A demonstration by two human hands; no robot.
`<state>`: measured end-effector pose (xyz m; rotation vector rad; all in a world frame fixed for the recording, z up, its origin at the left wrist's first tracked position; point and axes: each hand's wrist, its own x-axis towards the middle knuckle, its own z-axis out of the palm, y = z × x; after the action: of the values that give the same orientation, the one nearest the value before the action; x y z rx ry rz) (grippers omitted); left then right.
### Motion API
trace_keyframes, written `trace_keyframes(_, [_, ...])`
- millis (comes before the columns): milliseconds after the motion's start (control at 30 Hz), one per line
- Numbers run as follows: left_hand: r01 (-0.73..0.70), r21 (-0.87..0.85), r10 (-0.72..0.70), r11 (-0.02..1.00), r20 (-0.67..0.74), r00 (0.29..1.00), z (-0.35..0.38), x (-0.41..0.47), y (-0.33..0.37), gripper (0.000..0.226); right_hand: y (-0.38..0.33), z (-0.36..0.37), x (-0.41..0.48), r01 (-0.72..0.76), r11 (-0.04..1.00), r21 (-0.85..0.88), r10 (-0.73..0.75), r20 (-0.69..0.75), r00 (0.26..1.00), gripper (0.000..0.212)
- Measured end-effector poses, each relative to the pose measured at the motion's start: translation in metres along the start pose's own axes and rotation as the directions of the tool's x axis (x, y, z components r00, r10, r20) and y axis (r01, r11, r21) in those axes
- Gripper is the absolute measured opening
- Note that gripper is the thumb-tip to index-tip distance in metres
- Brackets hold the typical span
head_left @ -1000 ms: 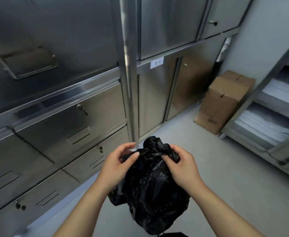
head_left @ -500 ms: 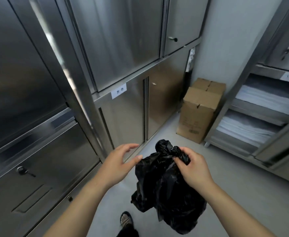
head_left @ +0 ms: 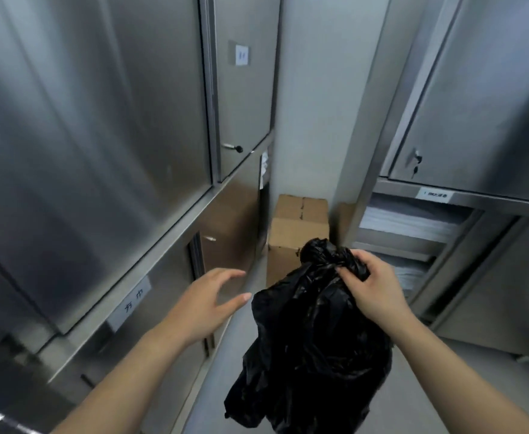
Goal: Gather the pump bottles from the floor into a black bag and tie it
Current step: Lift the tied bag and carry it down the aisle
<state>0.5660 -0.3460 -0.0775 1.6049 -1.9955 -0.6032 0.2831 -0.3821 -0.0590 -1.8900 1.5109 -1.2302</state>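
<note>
The black bag (head_left: 316,355) hangs in the air at about five o'clock in the view, above the floor (head_left: 451,389). It is held only by the right hand (head_left: 374,292), whose fingers curl round its bunched neck (head_left: 322,253) at the bag's twelve o'clock. The left hand (head_left: 205,303) is open with fingers spread. It sits just beside the bag at its nine o'clock and touches nothing. No pump bottles show on the visible floor. The bag bulges as if loaded, but its contents cannot be seen. The neck looks twisted into a knot, so the step in hand seems to be finishing or testing the tie. To do that well, the right hand should grip just under the knot, not on it, so the load pulls the knot tighter instead of sliding it off. The left hand should come to the loose end at twelve o'clock and draw it firmly away from the right. The plastic is thin and bottle pumps could poke through it, so a steady pull is safer than a jerk. The bag should also stay clear of the steel cabinets (head_left: 100,151) at nine o'clock and the cardboard box (head_left: 299,225) at twelve.
</note>
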Motion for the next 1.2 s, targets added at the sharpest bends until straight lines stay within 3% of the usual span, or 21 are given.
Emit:
trace_keyframes(233, [-0.033,-0.071,0.036,0.997,0.034,0.999,0.004,0.089,-0.017,0.05,0.006,-0.007,0.094,0.013,1.0,0.009,-0.012,-0.107,0.994,0.019])
trace_keyframes(533, [0.069,-0.366,-0.098,0.928,-0.06,0.993,0.054,0.2,-0.043,0.058,0.045,0.01,0.195,0.017,0.988,0.155,-0.005,-0.08,0.997,0.03])
trace_keyframes(867, [0.112,-0.485,-0.239,0.867,-0.209,0.948,0.122,0.297,-0.047,0.034,0.084,0.005,0.284,0.033,0.976,0.215,-0.026,-0.034,0.999,0.026])
trace_keyframes(967, [0.131,-0.535,-0.267,0.834,-0.184,0.946,0.132,0.33,-0.047,0.021,0.098,-0.001,0.299,0.022,0.979,0.205,-0.012,-0.049,0.999,0.026])
trace_keyframes(1200, [0.098,-0.57,-0.197,0.816,-0.114,0.974,0.135,0.386,-0.05,0.027,0.127,-0.02,0.327,-0.035,0.984,0.173,0.058,-0.131,0.99,0.027])
